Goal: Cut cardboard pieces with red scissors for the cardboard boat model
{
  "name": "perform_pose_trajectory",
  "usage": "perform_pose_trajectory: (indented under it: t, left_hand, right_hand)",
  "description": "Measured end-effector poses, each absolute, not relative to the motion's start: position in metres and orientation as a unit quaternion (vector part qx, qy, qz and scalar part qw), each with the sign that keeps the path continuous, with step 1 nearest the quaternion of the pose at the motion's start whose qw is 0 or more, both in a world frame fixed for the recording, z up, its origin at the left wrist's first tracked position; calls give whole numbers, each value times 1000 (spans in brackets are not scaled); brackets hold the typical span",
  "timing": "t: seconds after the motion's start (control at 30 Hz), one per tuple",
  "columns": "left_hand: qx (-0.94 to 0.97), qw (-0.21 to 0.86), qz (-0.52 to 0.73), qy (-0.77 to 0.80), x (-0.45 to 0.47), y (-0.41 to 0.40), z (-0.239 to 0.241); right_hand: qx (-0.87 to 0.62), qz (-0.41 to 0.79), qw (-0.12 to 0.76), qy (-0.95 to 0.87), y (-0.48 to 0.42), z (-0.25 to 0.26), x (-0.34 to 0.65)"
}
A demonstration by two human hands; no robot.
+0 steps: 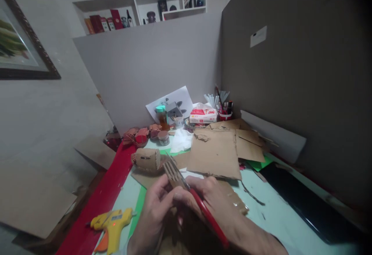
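Near the bottom middle, my left hand (158, 202) is closed with its fingertips on a small strip of corrugated cardboard (172, 171), cut into narrow ribs. My right hand (210, 195) grips red-handled scissors (205, 210), their metal blades pointing up and away alongside the strip. Both hands are close together and their thumbs nearly meet. Some fingers and the lower part of the scissors are hidden or in shadow. Just beyond the left hand lies a rounded brown cardboard piece (147, 159) with a small slot in its side.
A yellow glue gun (113, 224) lies at the left front. Large cardboard sheets (216, 154) lie behind my right hand, beside a black panel (308, 200). Farther back are reddish cardboard pieces (142, 135), a small jar (163, 138), a tissue pack (203, 114) and a printed sheet (186, 100).
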State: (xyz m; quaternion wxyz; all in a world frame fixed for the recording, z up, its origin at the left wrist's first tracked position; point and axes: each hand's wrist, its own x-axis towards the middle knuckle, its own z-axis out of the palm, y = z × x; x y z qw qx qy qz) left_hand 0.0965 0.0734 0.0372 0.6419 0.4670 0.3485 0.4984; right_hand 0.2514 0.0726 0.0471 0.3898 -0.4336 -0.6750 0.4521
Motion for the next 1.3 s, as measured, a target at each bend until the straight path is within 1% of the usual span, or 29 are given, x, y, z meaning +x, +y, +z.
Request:
perform_pose_trajectory:
  t: [0.1, 0.2, 0.33, 0.43, 0.5, 0.6, 0.73, 0.87, 1.03, 1.17, 1.23, 1.3]
  left_hand:
    - [439, 687, 478, 328, 95, 69, 39]
    - [429, 690, 492, 313, 93, 67, 40]
    - [428, 677, 519, 299, 91, 65, 43]
    - [426, 676, 527, 289, 90, 64, 43]
    - [420, 680, 529, 284, 90, 64, 43]
    - [413, 683, 536, 275, 91, 64, 43]
    - [416, 689, 530, 268, 89, 64, 45]
    - [448, 685, 503, 277, 85, 67, 42]
    - [528, 691, 410, 273, 85, 72, 32]
    - [540, 709, 333, 307, 89, 72, 25]
    - [511, 717, 332, 340, 92, 71, 24]
    - [484, 714, 357, 359, 94, 71, 25]
  right_hand:
    - [-446, 482, 443, -611, 61, 40, 261]
    - [-444, 539, 472, -539, 47, 26, 275]
    - [-387, 600, 450, -538, 27, 13, 287]
    - [-333, 625, 438, -554, 16, 15, 286]
    - [-345, 608, 457, -551, 14, 21, 281]
    - [-378, 562, 509, -531, 18, 29, 276]
    - [-356, 529, 562, -527, 32, 35, 279]
    - [-340, 506, 589, -531, 47, 42, 292]
    - [-341, 508, 589, -527, 65, 55, 303]
    - [-334, 521, 560, -551, 77, 57, 301]
    - [-328, 527, 543, -566, 82, 52, 297]
    - [-325, 531, 529, -578, 88, 46, 294]
